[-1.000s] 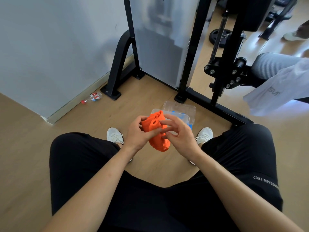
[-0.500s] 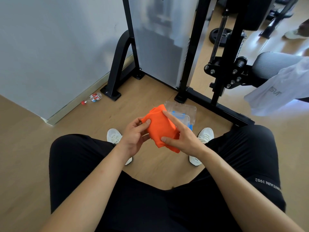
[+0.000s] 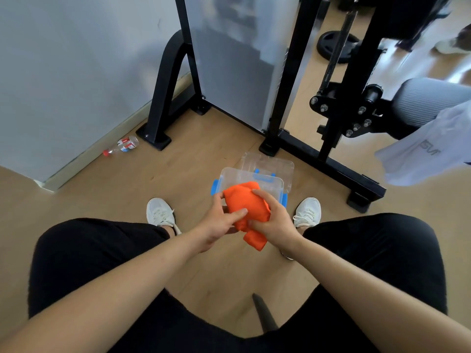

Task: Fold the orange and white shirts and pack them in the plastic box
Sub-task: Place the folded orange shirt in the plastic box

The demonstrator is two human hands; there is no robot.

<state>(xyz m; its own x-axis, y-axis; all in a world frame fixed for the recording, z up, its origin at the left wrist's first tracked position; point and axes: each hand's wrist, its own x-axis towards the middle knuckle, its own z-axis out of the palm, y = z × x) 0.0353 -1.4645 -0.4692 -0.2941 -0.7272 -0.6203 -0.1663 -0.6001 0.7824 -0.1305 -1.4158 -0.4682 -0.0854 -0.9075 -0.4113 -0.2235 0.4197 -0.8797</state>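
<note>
Orange shirt (image 3: 239, 200) — in right hand (image 3: 274, 222)

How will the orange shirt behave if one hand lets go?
Probably floppy: the orange shirt bulges between the left hand and right hand, and a loose end droops below them. Likely light, being a small bundle. May unfold if either grip loosens.

The left hand (image 3: 216, 222) and right hand (image 3: 272, 220) are holding the bundled shirt (image 3: 242, 202) between them, over the near edge of the plastic box (image 3: 254, 178). The box is sitting on the floor (image 3: 198, 159), ahead of and between the left shoe (image 3: 159, 211) and right shoe (image 3: 307, 208), with its lid (image 3: 276, 165) lying just behind. The second shirt (image 3: 420, 154) is hanging over a pad (image 3: 428, 98) at far right. 1 bottle (image 3: 122, 146) is lying by the wall at left.
</note>
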